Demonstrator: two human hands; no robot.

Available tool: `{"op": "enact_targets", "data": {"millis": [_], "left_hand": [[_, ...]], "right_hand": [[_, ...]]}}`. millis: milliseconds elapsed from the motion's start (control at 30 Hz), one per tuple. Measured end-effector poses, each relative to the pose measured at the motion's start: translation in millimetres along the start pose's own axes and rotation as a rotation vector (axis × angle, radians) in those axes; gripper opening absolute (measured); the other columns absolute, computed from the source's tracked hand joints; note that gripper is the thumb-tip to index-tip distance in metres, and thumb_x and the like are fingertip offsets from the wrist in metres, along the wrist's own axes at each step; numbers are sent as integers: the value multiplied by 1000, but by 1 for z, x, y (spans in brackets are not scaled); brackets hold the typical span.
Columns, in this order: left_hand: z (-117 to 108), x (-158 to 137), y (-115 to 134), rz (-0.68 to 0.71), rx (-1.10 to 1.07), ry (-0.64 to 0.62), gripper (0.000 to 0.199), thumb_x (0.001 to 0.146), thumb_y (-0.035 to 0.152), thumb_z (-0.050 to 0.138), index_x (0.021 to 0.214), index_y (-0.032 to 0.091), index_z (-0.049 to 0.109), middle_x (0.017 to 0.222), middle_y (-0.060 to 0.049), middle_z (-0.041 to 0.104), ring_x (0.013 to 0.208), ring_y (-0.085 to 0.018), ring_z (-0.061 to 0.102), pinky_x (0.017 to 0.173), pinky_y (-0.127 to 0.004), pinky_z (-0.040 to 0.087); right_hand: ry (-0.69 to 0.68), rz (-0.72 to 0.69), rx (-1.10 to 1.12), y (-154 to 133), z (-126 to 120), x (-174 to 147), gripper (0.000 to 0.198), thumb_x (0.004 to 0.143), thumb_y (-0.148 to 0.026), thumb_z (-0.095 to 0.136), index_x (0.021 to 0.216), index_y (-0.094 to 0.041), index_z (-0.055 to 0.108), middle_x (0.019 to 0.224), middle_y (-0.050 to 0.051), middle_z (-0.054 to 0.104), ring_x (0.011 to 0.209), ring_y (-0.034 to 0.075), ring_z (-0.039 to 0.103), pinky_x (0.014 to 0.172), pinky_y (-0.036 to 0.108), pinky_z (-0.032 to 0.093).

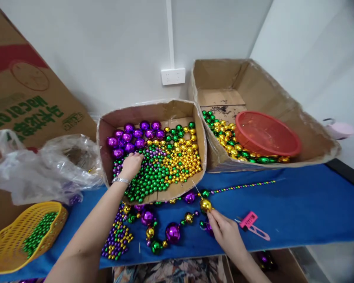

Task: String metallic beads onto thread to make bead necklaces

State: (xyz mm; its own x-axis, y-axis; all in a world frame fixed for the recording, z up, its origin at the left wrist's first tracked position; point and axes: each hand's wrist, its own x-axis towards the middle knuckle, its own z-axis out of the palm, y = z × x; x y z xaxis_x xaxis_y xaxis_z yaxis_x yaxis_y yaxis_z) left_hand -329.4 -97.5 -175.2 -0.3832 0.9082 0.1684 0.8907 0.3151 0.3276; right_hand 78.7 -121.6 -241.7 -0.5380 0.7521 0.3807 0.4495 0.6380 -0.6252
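Observation:
My left hand (132, 165) reaches into a cardboard box (183, 111) of shiny beads, its fingers curled over the green beads (150, 179). Whatever they may hold is hidden. Large purple beads (126, 137) lie just beyond it, and gold beads (184, 157) fill the right part. In front of the box, my right hand (224, 230) pinches a large gold bead (205, 205). A thin needle or wire (196, 188) sticks up from that bead toward the box. Beside it, a bead string (173, 232) of purple, green and gold loops over the blue cloth (297, 212).
A bigger cardboard box (271, 90) with beads and a red basket (268, 133) stands at right. Pink snips or a cutter (255, 228) lie near my right hand. At left are a yellow basket (6, 251), plastic bags (20, 169) and loose small beads (117, 239).

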Motion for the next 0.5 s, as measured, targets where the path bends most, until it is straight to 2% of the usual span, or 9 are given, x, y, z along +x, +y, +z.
{"op": "enact_targets", "data": {"millis": [100,200,233,300,367,500], "left_hand": [[0,-6,13,-19,-152,51,18,81,22,52,85,15,68,89,-15,65,98,-31,56,81,-40,45],[2,-23,46,-13,-411,39,31,86,36,53,108,17,64,97,-11,68,89,-24,62,78,-35,50],[3,-31,59,-18,-570,1,35,87,40,53,112,18,63,98,-9,68,84,-20,64,76,-33,52],[6,-49,87,-127,-1155,-145,36,80,41,65,107,18,65,97,-7,69,82,-18,66,77,-31,54],[9,-65,110,-243,-1503,-280,32,75,36,72,100,16,68,98,-7,69,80,-15,67,77,-28,55],[16,-83,136,-349,-1660,-391,26,74,28,75,94,14,69,101,-9,70,79,-13,67,73,-22,56]], "right_hand": [[-28,8,8,-5,2,2,24,99,-24,38,81,-21,54,66,0,62,57,13,61,56,23,39],[-62,11,14,-12,2,4,27,99,-24,37,76,-21,50,63,-1,58,53,12,57,54,23,36],[-74,12,18,-15,2,4,27,99,-23,37,76,-21,50,63,-1,58,53,12,56,54,23,36],[-92,13,23,-19,2,6,27,99,-22,37,76,-21,50,64,-1,58,53,12,55,55,23,35],[-101,9,23,-23,1,7,27,99,-22,36,77,-21,51,65,-1,59,54,12,55,56,23,35],[-96,-6,6,-26,-4,5,27,100,-22,35,78,-21,52,66,0,60,56,12,56,57,23,36]]}}
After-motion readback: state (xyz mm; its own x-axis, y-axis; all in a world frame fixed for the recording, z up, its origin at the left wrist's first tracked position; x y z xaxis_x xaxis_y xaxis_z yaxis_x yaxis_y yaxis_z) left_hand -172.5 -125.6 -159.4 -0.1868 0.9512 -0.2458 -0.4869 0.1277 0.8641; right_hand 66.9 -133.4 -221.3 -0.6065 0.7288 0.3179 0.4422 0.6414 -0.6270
